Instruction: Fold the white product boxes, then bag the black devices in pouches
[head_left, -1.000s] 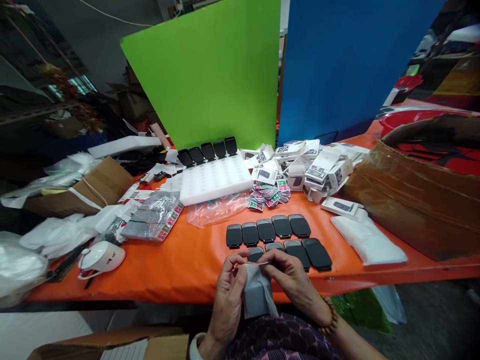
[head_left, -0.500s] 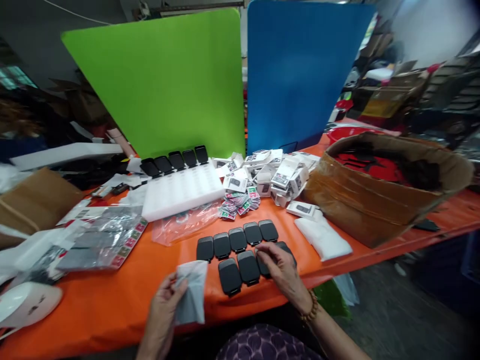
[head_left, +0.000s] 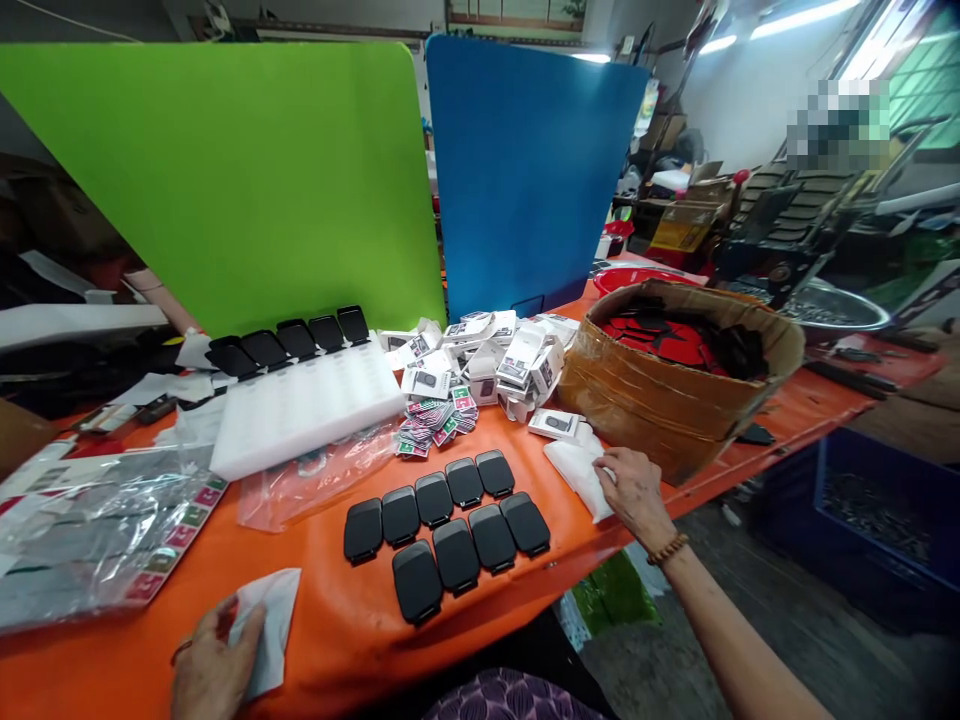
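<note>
My left hand (head_left: 217, 655) is closed on a thin white sheet (head_left: 271, 630) near the table's front left edge. Over at the right, my right hand (head_left: 634, 490) rests its fingertips on a stack of white sheets (head_left: 581, 470), fingers bent; whether one is gripped is hard to tell. Between my hands, several black flat cases (head_left: 455, 552) lie in two rows on the orange tabletop (head_left: 330, 625). Behind them are a pile of small printed cards (head_left: 435, 425) and a heap of small white boxes (head_left: 517, 355).
A white foam tray (head_left: 307, 405) with black cases along its back edge stands left of centre. Clear plastic packs (head_left: 97, 530) lie at the left. A large cardboard box (head_left: 645, 400) stands at the right, before green (head_left: 247, 180) and blue panels (head_left: 525, 170).
My right hand has left the black cases and moved right to the white sheets. My left hand, still holding its sheet, is farther left of the cases. The view has turned right.
</note>
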